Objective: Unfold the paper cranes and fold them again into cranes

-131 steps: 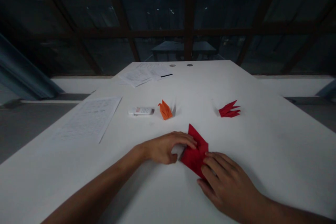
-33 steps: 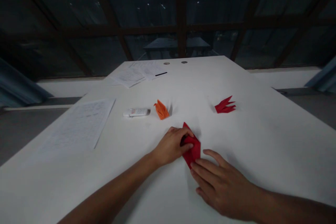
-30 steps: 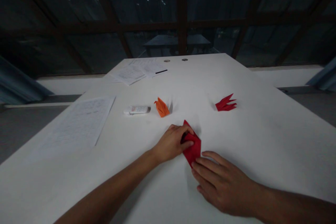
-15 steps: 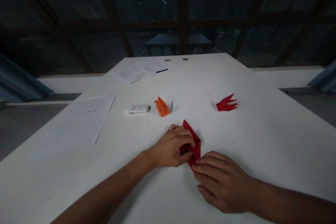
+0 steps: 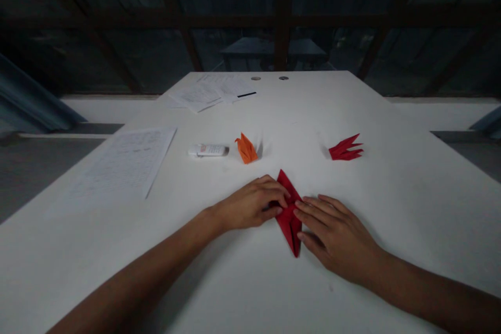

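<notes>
A folded red sheet of origami paper (image 5: 290, 229), diamond-shaped with pointed ends, lies on the white table before me. My left hand (image 5: 256, 201) is at its left edge, fingers curled and closed on the paper near its middle. From the right, my right hand (image 5: 336, 232) rests its stretched fingertips on the paper's middle and right edge; this hand is open, fingers nearly straight. The curled left fingers partly hide the paper's left side. Beyond my hands stand an orange origami figure (image 5: 247, 149) and, farther right, a red origami piece (image 5: 346, 148) with several points.
A white tube (image 5: 209, 151) lies left of the orange figure. Written sheets (image 5: 121, 167) cover the table's left side, with more papers (image 5: 207, 95) and a dark thin stick (image 5: 246, 95) toward the back. Two round discs (image 5: 255, 78) sit near the far edge.
My right hand has moved up from the paper's lower end to its middle, uncovering the lower point. My left hand stays on the paper's left side. The view has shifted slightly.
</notes>
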`<state>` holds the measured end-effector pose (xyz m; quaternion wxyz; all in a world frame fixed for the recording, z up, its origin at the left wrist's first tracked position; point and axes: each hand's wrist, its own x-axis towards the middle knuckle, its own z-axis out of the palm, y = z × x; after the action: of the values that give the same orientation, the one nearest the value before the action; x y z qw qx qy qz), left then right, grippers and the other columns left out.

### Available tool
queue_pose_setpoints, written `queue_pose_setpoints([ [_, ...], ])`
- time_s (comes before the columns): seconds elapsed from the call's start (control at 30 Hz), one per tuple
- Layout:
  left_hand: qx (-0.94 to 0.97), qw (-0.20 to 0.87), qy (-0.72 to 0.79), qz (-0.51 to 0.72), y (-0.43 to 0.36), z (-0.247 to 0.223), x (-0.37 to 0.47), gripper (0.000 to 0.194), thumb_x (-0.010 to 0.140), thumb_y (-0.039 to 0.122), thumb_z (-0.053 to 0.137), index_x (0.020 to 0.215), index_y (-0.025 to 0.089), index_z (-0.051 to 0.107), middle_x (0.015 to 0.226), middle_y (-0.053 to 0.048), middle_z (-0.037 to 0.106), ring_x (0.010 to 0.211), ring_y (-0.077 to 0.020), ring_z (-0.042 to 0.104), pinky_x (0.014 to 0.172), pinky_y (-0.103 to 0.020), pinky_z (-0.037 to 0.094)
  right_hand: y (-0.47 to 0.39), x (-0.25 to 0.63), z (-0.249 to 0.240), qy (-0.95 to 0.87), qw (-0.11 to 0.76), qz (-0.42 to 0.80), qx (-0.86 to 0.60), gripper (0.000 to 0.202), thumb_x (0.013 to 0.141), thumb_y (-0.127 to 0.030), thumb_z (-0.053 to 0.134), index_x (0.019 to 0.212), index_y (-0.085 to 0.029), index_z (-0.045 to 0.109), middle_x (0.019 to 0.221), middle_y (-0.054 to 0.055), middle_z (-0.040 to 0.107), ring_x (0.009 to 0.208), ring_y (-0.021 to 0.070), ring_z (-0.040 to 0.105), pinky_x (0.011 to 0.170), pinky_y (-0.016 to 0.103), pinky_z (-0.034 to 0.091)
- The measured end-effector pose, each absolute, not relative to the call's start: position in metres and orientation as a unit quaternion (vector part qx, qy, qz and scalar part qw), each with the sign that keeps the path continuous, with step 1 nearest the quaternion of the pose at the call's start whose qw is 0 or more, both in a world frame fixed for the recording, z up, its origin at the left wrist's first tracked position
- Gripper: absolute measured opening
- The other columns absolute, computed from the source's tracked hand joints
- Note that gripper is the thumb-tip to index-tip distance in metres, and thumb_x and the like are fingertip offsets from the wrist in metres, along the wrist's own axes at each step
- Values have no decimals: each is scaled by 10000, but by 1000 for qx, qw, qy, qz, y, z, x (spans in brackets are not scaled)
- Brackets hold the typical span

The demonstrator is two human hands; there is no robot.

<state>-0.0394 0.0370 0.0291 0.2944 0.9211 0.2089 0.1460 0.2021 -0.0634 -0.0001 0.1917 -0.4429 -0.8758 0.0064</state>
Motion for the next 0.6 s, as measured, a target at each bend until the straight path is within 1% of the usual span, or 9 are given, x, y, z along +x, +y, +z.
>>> queue_pose_setpoints([
  [0.07,921,302,203,139,39,32,-42,119,949,192,613,1007,225,712,1234,-60,697,1181,-220,590,1077,-376,425,-62,204,0,-871,198,19,-449,343,980,-232,575,1306,-218,682,1352,60,707,1264,257,637,1126,501,439],
  [0.17,921,305,199,138,41,34,-44,105,943,172,614,964,212,708,1239,-63,692,1190,-212,589,1075,-355,426,-60,207,-1,-863,213,38,-457,306,984,-244,577,1271,-222,683,1326,55,720,1241,250,643,1111,497,435],
  [0.27,922,299,205,139,39,35,-42,68,921,244,671,970,206,698,1213,-71,693,1161,-224,594,1057,-364,428,-57,209,-3,-855,225,51,-464,347,973,-283,596,1310,-211,635,1326,80,708,1232,266,629,1094,501,441],
  [0.37,926,273,222,137,36,35,-37,228,877,362,738,1025,200,677,1130,-74,705,1069,-241,601,1009,-383,437,-55,209,-3,-835,235,62,-494,511,949,-323,617,1423,-165,511,1394,147,623,1261,299,582,1069,512,461],
  [0.43,928,253,237,138,35,32,-34,290,886,400,724,1088,200,666,1080,-71,706,1023,-245,591,974,-388,442,-54,209,-2,-817,243,74,-518,570,926,-342,641,1437,-158,472,1387,167,585,1245,313,565,1040,512,477],
  [0.5,925,241,253,149,34,28,-32,304,944,391,648,1182,202,644,1092,-72,700,1029,-243,580,964,-386,443,-55,208,-2,-808,250,85,-527,588,897,-349,674,1415,-159,469,1264,154,617,1146,309,585,993,510,488],
  [0.6,920,231,266,173,32,21,-29,337,1014,312,523,1331,211,571,1173,-80,688,1079,-233,582,987,-386,437,-57,207,-2,-808,256,94,-522,678,860,-349,716,1432,-142,417,1024,97,653,964,283,589,920,498,481],
])
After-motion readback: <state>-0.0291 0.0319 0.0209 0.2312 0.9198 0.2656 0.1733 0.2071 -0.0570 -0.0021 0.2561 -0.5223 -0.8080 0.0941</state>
